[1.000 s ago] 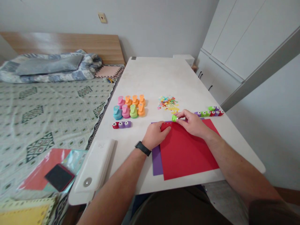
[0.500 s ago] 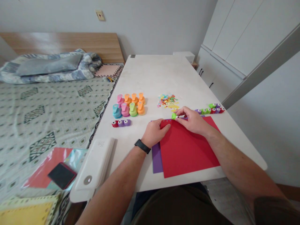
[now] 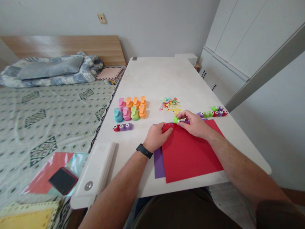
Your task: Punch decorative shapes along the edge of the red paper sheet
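Observation:
My right hand (image 3: 194, 125) is shut on a small green lever craft punch (image 3: 176, 120), which sits on the top edge of a red card sheet (image 3: 190, 152). My left hand (image 3: 157, 137) rests on that sheet's top left corner, its fingers holding the card. A few small punched holes show along the edge between my hands. A purple card sheet (image 3: 159, 163) lies under the red one, mostly hidden. Its strip shows at the left. Multicoloured paper cut-outs (image 3: 169, 105) lie just beyond my right hand.
Several pink, orange, blue and green craft punches (image 3: 131, 108) stand on the white table (image 3: 154, 76). Small punches form rows at left (image 3: 122, 127) and right (image 3: 212, 112). A white paper trimmer (image 3: 96, 168) lies near the table's left edge, beside a bed.
Both hands stay on the red sheet, and the green punch stays at the same spot on its top edge. Only the view shifts slightly.

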